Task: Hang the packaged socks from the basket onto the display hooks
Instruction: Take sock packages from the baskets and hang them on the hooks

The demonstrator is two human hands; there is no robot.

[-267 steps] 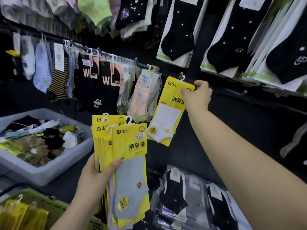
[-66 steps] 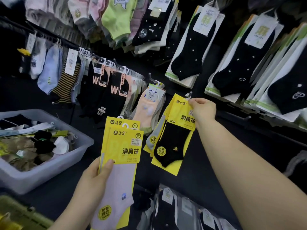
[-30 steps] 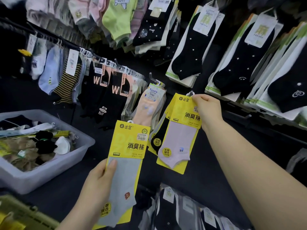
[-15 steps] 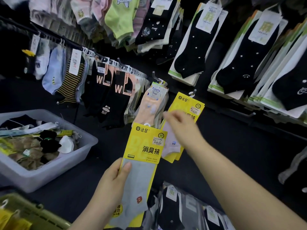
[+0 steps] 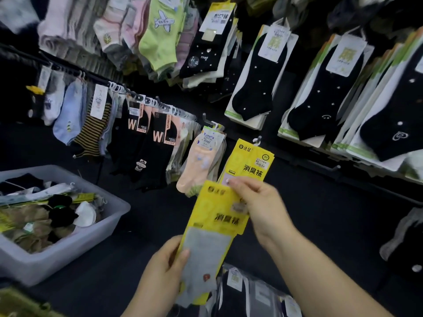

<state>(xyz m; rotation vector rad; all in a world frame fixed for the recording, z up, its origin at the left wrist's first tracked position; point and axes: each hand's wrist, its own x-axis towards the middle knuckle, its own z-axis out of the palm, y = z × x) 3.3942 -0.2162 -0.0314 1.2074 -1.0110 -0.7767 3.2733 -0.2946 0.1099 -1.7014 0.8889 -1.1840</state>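
The left hand (image 5: 164,269) and the right hand (image 5: 261,209) are bare, and both forearms (image 5: 320,271) are bare too, as far as they show.

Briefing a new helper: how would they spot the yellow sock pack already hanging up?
Follow the lower rail rightward past the black W socks to the peach pack. To its right hangs the yellow pack. Its bright yellow card stands out from neighbours' pale ones; the similar held pack is gripped lower by the left hand and right hand.

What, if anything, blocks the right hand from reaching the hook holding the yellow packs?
Likely nothing; yes, reachable. The right hand pinches the grey sock pack just below the hook, whose tip shows uncovered.
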